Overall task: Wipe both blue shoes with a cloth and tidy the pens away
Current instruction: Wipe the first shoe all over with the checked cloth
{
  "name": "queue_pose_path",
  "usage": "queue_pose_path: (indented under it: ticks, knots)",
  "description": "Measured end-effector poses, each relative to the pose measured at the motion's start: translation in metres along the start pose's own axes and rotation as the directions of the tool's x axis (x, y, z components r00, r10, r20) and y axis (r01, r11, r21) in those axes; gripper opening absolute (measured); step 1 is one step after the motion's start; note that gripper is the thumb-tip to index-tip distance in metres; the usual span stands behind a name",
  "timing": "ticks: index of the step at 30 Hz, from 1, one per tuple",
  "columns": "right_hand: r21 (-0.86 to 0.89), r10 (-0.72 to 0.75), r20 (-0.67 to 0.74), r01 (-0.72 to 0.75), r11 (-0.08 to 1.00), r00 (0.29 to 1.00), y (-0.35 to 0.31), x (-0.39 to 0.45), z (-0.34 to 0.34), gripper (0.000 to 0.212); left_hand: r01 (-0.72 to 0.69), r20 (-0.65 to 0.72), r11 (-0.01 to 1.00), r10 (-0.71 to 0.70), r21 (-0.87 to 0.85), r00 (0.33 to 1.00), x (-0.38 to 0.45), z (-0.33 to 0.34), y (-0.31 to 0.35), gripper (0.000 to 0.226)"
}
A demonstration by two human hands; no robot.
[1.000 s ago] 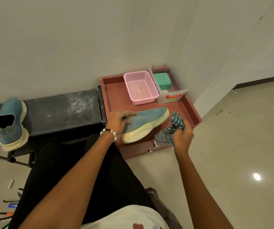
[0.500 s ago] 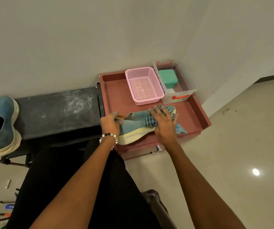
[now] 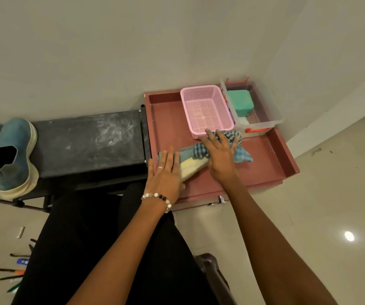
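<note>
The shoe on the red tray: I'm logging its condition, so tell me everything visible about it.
The shoe on the tray is blue with a knit-looking upper and a thick cream sole. It lies tipped on its side on the red tray, sole edge toward the camera. The left hand rests flat over its heel end, and the right hand presses a checked cloth onto its toe end, so most is hidden.

Both hands and the cloth (image 3: 238, 148) cover most of the blue shoe (image 3: 190, 161); its toe is hidden. Pens (image 3: 10, 271) lower left are partly hidden, too small to count.
</note>
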State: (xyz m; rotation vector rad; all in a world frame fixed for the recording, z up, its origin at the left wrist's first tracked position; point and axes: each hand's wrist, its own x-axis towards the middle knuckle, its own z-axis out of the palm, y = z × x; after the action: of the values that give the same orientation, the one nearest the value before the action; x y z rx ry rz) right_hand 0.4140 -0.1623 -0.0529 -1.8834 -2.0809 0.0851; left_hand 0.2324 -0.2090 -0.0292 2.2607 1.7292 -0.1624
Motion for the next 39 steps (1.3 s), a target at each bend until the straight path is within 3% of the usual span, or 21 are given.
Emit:
queue_pose_path:
  ticks: [3, 8, 12, 16, 18, 20, 24, 27, 29, 31, 34, 36, 38, 39]
  knots:
    - [0.055, 0.073, -0.055, -0.07, 0.996, 0.996, -0.004, -0.006, 0.002, 0.071, 0.116, 0.171, 0.992, -0.122, 0.044, 0.978, 0.003, 0.002, -0.003, 0.093]
    - [0.183, 0.202, -0.122, -0.178, 0.967, 0.972, -0.025, -0.04, 0.016, 0.08, 0.165, 0.195, 0.983, -0.177, 0.079, 0.965, 0.005, 0.001, 0.002, 0.089]
    - [0.173, 0.01, -0.045, -0.002, 0.985, 0.999, -0.071, -0.069, 0.038, 0.074, 0.168, 0.229, 0.97, -0.206, 0.174, 0.951, 0.007, 0.001, 0.0, 0.081]
    - [-0.039, -0.357, 0.067, 0.36, 0.932, 0.932, -0.021, -0.06, 0.01, 0.072, 0.162, 0.241, 0.97, -0.204, 0.182, 0.949, 0.007, 0.001, -0.003, 0.082]
    - [-0.121, -0.367, 0.096, 0.377, 0.918, 0.925, 0.016, -0.045, -0.01, 0.07, 0.156, 0.24, 0.963, -0.208, 0.22, 0.948, 0.009, 0.0, -0.01, 0.082]
    - [-0.153, -0.253, 0.077, 0.262, 0.953, 0.964, 0.023, -0.038, -0.019, 0.066, 0.147, 0.256, 0.952, -0.217, 0.268, 0.942, 0.011, 0.0, -0.018, 0.08]
    - [-0.031, -0.118, 0.005, 0.118, 0.993, 0.993, -0.039, -0.05, 0.006, 0.063, 0.127, 0.245, 0.951, -0.2, 0.281, 0.949, 0.015, -0.002, -0.025, 0.08]
    - [0.04, -0.272, 0.102, 0.269, 0.962, 0.957, -0.064, -0.054, 0.014, 0.061, 0.111, 0.244, 0.94, -0.196, 0.321, 0.95, 0.012, -0.003, -0.023, 0.077]
    - [0.045, -0.428, 0.156, 0.426, 0.904, 0.89, -0.052, -0.045, 0.003, 0.055, 0.102, 0.241, 0.939, -0.188, 0.327, 0.952, 0.011, -0.004, -0.023, 0.076]
    - [-0.018, -0.465, 0.146, 0.473, 0.881, 0.873, -0.026, -0.033, -0.011, 0.056, 0.115, 0.219, 0.948, -0.184, 0.295, 0.958, 0.011, -0.001, -0.025, 0.078]
    - [-0.142, -0.347, 0.04, 0.349, 0.927, 0.937, -0.005, -0.029, -0.021, 0.052, 0.112, 0.218, 0.949, -0.181, 0.294, 0.959, 0.012, 0.002, -0.026, 0.078]
    - [-0.114, -0.218, 0.01, 0.218, 0.969, 0.976, -0.027, -0.038, -0.011, 0.05, 0.105, 0.217, 0.947, -0.176, 0.304, 0.96, 0.011, 0.001, -0.025, 0.075]
    - [-0.019, -0.15, 0.082, 0.151, 0.988, 0.985, -0.064, -0.05, 0.005, 0.054, 0.104, 0.235, 0.942, -0.185, 0.318, 0.954, 0.01, -0.002, -0.023, 0.073]
    - [0.018, -0.211, 0.125, 0.211, 0.977, 0.969, -0.078, -0.054, 0.011, 0.053, 0.105, 0.252, 0.935, -0.198, 0.339, 0.947, 0.009, -0.003, -0.023, 0.073]
